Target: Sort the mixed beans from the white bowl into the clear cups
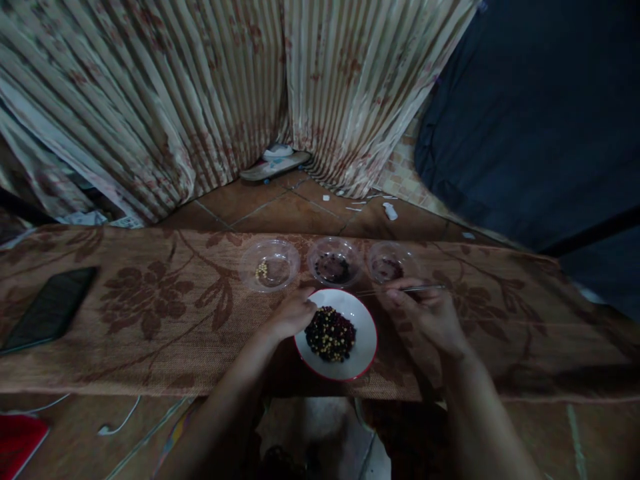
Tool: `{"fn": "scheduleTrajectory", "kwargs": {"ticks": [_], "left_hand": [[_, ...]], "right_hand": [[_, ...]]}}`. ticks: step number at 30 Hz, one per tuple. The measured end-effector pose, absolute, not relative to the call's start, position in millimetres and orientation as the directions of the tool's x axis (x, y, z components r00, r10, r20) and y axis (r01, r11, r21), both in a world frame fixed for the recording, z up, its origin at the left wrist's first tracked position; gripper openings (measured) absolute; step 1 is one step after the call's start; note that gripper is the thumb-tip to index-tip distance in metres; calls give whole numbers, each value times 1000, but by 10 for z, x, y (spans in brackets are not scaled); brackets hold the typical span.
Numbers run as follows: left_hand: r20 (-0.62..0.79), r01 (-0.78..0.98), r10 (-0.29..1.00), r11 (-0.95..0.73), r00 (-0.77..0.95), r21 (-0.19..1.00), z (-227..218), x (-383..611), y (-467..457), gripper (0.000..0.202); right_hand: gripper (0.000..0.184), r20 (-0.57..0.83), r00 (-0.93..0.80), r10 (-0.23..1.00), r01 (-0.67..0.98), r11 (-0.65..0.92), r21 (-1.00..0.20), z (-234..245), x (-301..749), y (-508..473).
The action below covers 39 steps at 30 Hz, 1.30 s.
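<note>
A white bowl [367, 337] with a red rim holds a mixed heap of dark and pale yellow beans [331, 335]. My left hand [293, 313] grips the bowl's upper left rim. Between the fingers of my right hand [430, 313] is a slim metal tool that looks like tweezers [423, 289], its thin tip pointing left just above the bowl's far right rim. Beyond the bowl stand three clear plastic cups: the left cup [285, 257] with a few yellow beans, the middle cup [334, 247] with black ones, the right cup [385, 252] with dark reddish ones.
A patterned brown cloth [165, 347] covers the narrow table. A dark phone [50, 307] lies at its left end. Striped curtains [240, 80] hang behind, with a shoe [275, 165] and white scraps [390, 211] on the tiled floor. Dark blue fabric [540, 120] hangs at right.
</note>
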<state>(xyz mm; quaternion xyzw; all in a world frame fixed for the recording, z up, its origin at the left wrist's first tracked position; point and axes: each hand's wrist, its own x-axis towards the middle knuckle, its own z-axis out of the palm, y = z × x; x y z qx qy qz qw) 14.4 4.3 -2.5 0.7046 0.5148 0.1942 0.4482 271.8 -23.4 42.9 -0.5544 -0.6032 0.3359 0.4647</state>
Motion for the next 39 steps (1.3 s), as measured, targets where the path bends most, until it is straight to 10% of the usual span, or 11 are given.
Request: {"fn": "scheduleTrajectory", "kwargs": {"ticks": [18, 32, 39], "left_hand": [[-198, 557, 897, -62, 394, 828, 18, 166, 28, 33], [-173, 541, 902, -76, 395, 837, -14, 153, 36, 33], [-193, 543, 902, -54, 386, 838, -27, 148, 31, 28]], "right_hand": [[29, -69, -251, 966, 399, 38, -916, 213, 2465, -269], [28, -62, -218, 974, 394, 30, -918, 211, 2471, -283], [18, 162, -2, 987, 343, 153, -927, 441, 2640, -268]]}}
